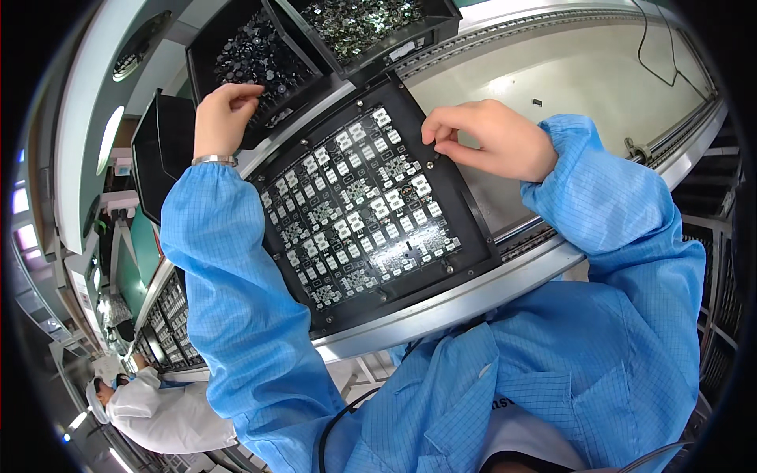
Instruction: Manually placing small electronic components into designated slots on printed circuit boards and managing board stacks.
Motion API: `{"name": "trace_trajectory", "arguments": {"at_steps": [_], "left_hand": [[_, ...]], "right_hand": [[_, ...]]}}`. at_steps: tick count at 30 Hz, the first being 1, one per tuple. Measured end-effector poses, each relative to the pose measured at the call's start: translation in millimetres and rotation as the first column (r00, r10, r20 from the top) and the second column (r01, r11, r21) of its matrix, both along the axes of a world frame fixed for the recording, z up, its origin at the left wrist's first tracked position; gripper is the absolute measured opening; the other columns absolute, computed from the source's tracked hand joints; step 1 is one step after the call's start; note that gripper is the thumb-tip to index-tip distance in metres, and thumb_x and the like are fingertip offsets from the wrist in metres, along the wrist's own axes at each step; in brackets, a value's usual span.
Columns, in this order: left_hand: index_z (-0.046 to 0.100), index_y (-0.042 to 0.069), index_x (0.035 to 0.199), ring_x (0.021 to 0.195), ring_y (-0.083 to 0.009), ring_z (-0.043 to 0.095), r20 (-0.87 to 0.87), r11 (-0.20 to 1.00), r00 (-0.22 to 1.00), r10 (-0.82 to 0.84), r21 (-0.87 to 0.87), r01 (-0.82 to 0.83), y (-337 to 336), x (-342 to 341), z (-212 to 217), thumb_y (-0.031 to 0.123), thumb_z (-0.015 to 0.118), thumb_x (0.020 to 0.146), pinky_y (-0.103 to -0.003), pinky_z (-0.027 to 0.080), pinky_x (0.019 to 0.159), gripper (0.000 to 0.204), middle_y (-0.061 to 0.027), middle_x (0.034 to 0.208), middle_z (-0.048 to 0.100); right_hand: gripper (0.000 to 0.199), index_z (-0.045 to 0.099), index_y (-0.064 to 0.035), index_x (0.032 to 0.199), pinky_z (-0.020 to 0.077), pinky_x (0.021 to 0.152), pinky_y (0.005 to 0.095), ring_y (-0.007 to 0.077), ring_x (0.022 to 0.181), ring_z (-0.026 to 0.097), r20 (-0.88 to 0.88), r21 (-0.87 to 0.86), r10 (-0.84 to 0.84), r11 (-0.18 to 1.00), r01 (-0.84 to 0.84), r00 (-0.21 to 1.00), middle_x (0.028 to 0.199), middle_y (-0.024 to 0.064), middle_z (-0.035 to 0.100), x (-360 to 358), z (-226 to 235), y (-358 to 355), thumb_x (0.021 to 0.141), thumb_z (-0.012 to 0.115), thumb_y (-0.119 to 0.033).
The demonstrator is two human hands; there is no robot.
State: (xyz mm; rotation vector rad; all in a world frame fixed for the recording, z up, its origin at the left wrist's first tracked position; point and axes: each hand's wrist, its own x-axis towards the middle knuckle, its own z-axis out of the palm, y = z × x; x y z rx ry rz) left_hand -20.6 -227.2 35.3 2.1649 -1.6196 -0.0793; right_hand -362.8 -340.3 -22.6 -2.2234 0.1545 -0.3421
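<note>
A black carrier tray (465,217) with a panel of several small circuit boards (359,209) lies tilted on the conveyor in front of me. My right hand (489,138) hovers over the panel's upper right corner, fingertips pinched together on something too small to make out. My left hand (223,117) reaches into a black bin of small dark round parts (256,51), fingers curled down among them. A metal bracelet sits on that wrist. Both arms wear blue sleeves.
A second black bin of greenish parts (363,24) stands behind the tray. The pale conveyor bed (576,79) with metal rails (441,311) runs to the right, a cable on it. A person in white (154,410) works at lower left beside more board trays (169,323).
</note>
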Motion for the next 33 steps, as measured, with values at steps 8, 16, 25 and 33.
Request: {"name": "trace_trajectory", "arguments": {"at_steps": [8,16,25,33], "left_hand": [[0.068,0.007,0.095,0.08,-0.029,0.061,0.29,0.968,0.926,-0.243,0.131,0.213,-25.5,-15.8,-5.2,0.007,0.067,0.076,-0.036,0.049,0.072,0.019,-0.0089,0.089,0.062],[0.07,0.007,0.089,0.081,-0.0283,0.064,0.394,0.97,0.892,-0.221,0.183,0.159,-43.0,-15.3,-9.5,0.014,0.068,0.076,-0.035,0.051,0.073,0.014,-0.0105,0.083,0.067],[0.073,0.01,0.089,0.068,-0.0152,0.066,0.185,0.99,0.98,0.074,-0.134,-0.049,-44.2,-27.7,0.8,0.013,0.069,0.076,-0.027,0.051,0.065,0.013,-0.0076,0.073,0.068],[0.06,-0.01,0.105,0.095,-0.0249,0.065,-0.809,0.953,0.588,0.016,-0.165,-0.252,-17.1,-42.5,11.9,0.001,0.06,0.086,-0.027,0.053,0.087,0.022,-0.0184,0.105,0.062]], "right_hand": [[0.013,0.057,-0.0032,0.099,0.0511,0.071,0.0335,0.0262,0.08,0.065,-0.024,-0.008,0.006,1.0,-0.006,1.0,0.085,0.0107,0.065,-3.1,-1.4,-2.6,0.086,0.057,-0.004],[0.011,0.058,-0.0023,0.097,0.0518,0.073,0.034,0.0273,0.082,0.064,-0.04,-0.03,0.026,0.999,-0.027,0.999,0.088,0.0113,0.065,-5.3,-1.8,-7.4,0.086,0.056,-0.005],[0.01,0.058,-0.0025,0.096,0.0516,0.073,0.034,0.0273,0.082,0.064,-0.023,-0.041,0.039,0.998,-0.04,0.999,0.087,0.0112,0.064,-7.3,-6.6,-12.4,0.087,0.056,-0.006],[0.011,0.058,-0.0029,0.097,0.0511,0.072,0.0346,0.0275,0.081,0.063,-0.028,-0.045,0.057,0.997,-0.058,0.998,0.087,0.0112,0.064,-12.9,-9.8,-18.4,0.087,0.056,-0.006]]}}
